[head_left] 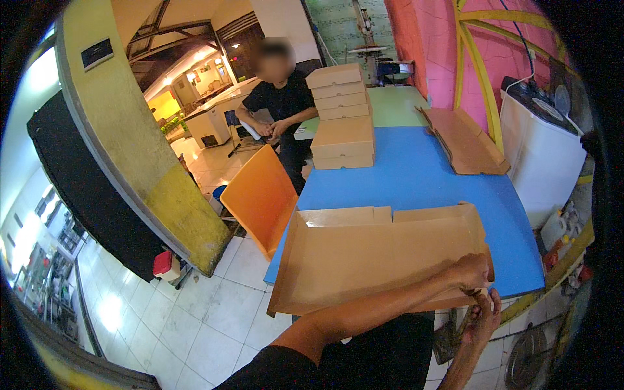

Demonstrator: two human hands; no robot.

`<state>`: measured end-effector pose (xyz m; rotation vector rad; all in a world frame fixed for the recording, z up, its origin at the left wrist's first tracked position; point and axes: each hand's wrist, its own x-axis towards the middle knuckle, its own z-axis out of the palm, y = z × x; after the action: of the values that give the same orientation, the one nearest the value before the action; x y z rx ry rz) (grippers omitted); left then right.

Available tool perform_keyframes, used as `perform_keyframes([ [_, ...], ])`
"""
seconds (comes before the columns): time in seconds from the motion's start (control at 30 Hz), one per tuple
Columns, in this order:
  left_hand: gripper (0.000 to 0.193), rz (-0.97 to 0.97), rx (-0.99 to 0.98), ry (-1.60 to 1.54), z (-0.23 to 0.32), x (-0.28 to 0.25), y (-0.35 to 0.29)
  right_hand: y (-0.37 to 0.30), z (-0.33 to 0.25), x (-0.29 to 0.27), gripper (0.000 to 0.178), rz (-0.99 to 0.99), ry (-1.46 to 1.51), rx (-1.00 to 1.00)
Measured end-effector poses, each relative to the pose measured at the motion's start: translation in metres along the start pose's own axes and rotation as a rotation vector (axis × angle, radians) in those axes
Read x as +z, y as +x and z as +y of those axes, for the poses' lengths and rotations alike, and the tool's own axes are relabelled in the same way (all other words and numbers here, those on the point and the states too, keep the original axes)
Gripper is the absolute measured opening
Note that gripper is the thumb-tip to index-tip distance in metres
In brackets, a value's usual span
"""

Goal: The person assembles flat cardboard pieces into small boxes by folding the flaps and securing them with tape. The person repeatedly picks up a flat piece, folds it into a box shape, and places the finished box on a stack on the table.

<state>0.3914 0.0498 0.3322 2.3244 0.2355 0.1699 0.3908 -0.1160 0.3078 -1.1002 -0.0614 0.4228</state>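
Observation:
An unfolded brown cardboard box (383,253) lies open at the near end of the blue table, its far and side walls partly raised. My left arm reaches across its near side. My left hand (469,270) is closed on the box's near right corner, fingers curled over the edge. Just below it, my right hand (481,315) has its fingers bent and pressed at the same corner, from outside the near edge. The fold between the two hands is mostly hidden by the fingers.
Closed cardboard boxes (343,140) are stacked at the table's far left. Another flat cardboard piece (465,143) lies along the right edge of the blue table (403,179). An orange chair (260,198) stands at left, a white washing machine (543,149) at right. Another person (286,97) sits beyond.

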Motion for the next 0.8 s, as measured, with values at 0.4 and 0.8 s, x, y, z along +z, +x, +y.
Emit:
perform_keyframes([
  [0.4,0.021,0.032,0.047,-0.032,0.004,-0.001,-0.013,-0.002,-0.002,0.005,0.047,0.009,0.099,0.052],
  [0.8,0.016,0.048,-0.077,-0.6,0.029,-0.028,-0.047,0.006,-0.007,0.0,0.041,-0.075,0.005,0.069],
])
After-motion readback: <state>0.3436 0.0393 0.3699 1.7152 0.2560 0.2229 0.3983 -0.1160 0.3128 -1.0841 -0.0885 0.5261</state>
